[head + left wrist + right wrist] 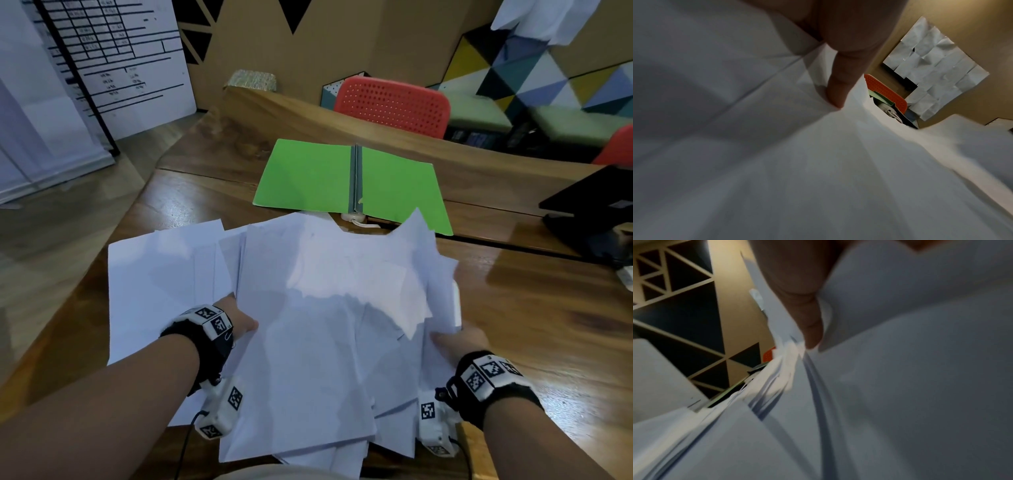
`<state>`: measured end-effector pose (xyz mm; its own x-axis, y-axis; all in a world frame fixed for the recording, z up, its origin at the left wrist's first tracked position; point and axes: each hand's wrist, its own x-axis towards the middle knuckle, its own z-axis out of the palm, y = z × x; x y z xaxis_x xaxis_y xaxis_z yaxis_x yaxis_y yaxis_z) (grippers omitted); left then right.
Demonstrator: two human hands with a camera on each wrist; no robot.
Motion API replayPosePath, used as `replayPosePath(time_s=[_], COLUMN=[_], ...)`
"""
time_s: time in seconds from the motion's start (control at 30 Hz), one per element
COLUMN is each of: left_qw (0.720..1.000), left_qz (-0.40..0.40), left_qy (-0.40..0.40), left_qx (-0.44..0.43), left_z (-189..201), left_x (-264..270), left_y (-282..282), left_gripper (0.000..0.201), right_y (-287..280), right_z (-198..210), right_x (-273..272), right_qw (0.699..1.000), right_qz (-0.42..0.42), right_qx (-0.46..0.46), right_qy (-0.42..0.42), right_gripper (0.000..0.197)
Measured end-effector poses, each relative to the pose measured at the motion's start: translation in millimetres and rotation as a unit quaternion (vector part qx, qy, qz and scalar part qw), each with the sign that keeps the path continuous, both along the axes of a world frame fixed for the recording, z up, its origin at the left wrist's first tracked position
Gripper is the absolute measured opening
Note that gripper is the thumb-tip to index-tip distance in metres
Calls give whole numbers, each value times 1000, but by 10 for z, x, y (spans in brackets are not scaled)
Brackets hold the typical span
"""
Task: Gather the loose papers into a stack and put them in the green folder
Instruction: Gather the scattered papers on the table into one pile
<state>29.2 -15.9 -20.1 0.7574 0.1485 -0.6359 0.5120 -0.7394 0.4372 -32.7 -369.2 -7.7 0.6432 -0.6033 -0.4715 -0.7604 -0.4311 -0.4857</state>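
Note:
A messy pile of white papers (325, 325) covers the near part of the wooden table (531, 325). My left hand (239, 320) holds the pile's left edge, its fingers hidden under the sheets; the left wrist view shows a thumb (838, 91) pressing on the paper (818, 162). On the pile's right edge my right hand (459, 342) grips several fanned sheets, and in the right wrist view its thumb (812, 331) pinches the sheets (900, 386). The green folder (352, 183) lies open and flat beyond the pile. More sheets (154, 274) lie flat at the left.
A black laptop (596, 209) sits at the table's right edge. A white plug and cable (356, 219) lie between the folder and the papers. Red chairs (394, 104) stand behind the table. A whiteboard (102, 61) stands at the far left.

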Motion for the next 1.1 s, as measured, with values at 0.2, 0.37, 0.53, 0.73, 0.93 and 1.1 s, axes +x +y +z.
replayPosePath(time_s=[0.2,0.37,0.53,0.73,0.93,1.1], left_qw=[1000,1000,1000,998,993,995], left_qz=[-13,-14,-8,22,71,63], left_qy=[6,7,0,-3,28,26], left_qx=[16,17,13,-51,-86,-77], left_z=[21,35,63,2,20,-57], left_x=[-3,-5,-22,-36,-46,-40], left_y=[-19,-6,5,41,19,68], left_gripper=[55,51,50,66,107,104], right_y=[-193,-448,-290,240,609,766], right_z=[306,840,1262,672,-41,-73], right_x=[78,171,253,224,18,24], right_qw=[995,948,909,965,989,992], right_qz=[-29,-142,-122,-17,86,1], right_qx=[-74,-46,26,42,99,102], right_qy=[-61,-280,-398,-258,-70,-77], right_gripper=[35,38,33,8,24,44])
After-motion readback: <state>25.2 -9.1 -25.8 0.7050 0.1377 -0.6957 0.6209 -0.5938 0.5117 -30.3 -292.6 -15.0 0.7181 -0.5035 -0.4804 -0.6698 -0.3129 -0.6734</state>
